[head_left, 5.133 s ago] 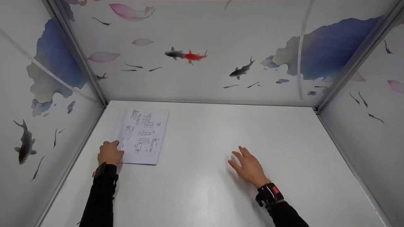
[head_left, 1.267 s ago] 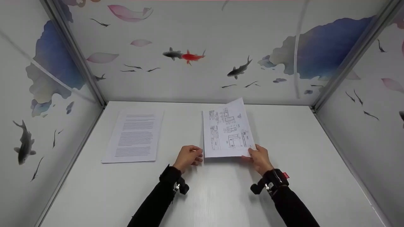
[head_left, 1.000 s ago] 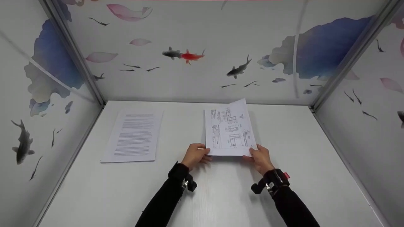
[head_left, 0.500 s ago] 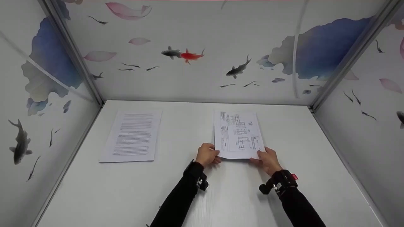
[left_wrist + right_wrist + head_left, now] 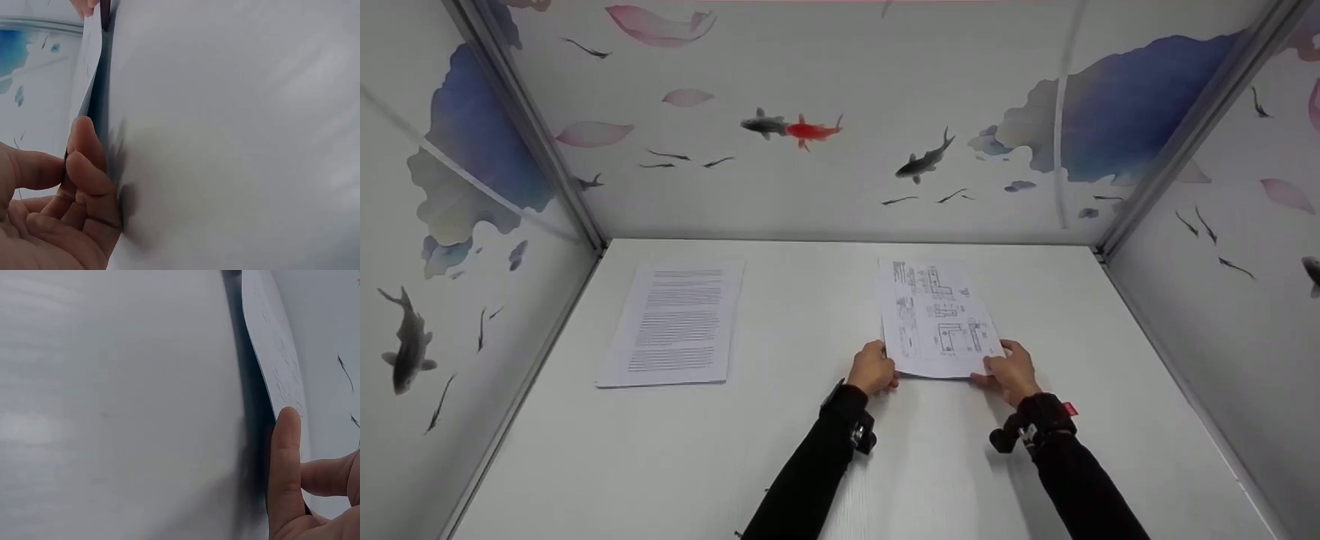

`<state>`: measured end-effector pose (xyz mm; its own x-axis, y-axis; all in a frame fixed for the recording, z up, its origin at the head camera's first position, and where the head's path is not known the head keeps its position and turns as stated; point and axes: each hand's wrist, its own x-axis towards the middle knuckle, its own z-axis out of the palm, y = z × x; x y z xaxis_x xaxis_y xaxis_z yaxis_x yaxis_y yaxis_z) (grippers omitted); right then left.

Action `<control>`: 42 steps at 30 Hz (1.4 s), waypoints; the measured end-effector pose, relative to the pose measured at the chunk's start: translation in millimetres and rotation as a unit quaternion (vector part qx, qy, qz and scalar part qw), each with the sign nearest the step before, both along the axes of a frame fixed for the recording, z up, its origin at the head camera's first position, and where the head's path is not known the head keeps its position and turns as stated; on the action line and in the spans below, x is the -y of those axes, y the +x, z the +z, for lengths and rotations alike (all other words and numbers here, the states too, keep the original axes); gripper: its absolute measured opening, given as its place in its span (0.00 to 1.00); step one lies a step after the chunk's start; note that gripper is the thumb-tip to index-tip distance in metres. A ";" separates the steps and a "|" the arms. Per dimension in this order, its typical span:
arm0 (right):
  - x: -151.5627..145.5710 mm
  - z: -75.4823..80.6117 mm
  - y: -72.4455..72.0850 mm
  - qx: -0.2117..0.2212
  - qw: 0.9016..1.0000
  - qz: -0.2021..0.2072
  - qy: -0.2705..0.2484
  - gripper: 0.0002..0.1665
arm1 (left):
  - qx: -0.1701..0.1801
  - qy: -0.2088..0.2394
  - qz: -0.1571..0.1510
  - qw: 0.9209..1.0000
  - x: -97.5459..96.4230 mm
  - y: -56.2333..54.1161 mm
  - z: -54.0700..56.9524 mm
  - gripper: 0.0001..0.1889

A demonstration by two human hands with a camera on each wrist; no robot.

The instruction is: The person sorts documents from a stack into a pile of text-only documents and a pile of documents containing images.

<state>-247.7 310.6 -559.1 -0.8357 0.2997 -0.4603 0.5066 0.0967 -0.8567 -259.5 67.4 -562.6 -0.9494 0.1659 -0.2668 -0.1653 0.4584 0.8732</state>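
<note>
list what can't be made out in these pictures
- Text page: wording too small to read, head view.
- Drawing: labels too small, head view; seen nearly edge-on in both wrist views.
- Table beneath the drawing: hidden by it, head view.
- Left hand: cut off by left and bottom edges, left wrist view.
- Right hand: cut off by right and bottom edges, right wrist view.

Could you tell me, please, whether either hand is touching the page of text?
No, the left hand and right hand both hold the sheet with drawings, apart from the page of text.
</note>
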 end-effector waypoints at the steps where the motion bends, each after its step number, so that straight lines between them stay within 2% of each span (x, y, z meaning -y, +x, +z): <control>1: -1.3 0.5 -0.3 0.000 1.000 0.001 0.007 0.41 | -0.001 -0.009 -0.006 1.000 -1.4 0.0 1.0 0.12; 11: -9.1 5.9 3.2 0.006 0.997 0.042 0.072 0.44 | -0.024 -0.069 -0.041 0.997 -4.1 2.1 4.8 0.18; 17: -15.0 3.6 6.1 0.009 0.995 0.042 0.087 0.44 | -0.057 -0.105 -0.060 0.991 -5.7 5.3 6.2 0.17; 23: -15.9 3.0 6.9 0.015 0.995 0.044 0.087 0.43 | -0.033 -0.089 -0.061 0.994 0.0 5.0 4.6 0.12; 27: -17.2 2.9 5.4 0.020 0.993 0.047 0.105 0.42 | -0.010 -0.081 -0.083 0.993 19.1 2.7 9.7 0.20; 30: -16.0 2.8 3.1 0.020 0.990 0.056 0.127 0.41 | 0.000 -0.076 -0.103 0.992 46.2 -0.5 15.3 0.26; 33: -15.8 2.0 2.3 0.023 0.987 0.068 0.146 0.40 | 0.003 -0.068 -0.111 0.991 75.6 -3.1 17.1 0.26; 37: -16.2 1.0 2.4 0.026 0.984 0.077 0.159 0.39 | 0.006 -0.056 -0.105 0.993 105.7 -5.2 16.0 0.22; 42: -13.6 2.8 1.7 0.021 0.983 0.078 0.166 0.39 | -0.005 -0.044 -0.085 0.995 128.8 -7.0 17.9 0.18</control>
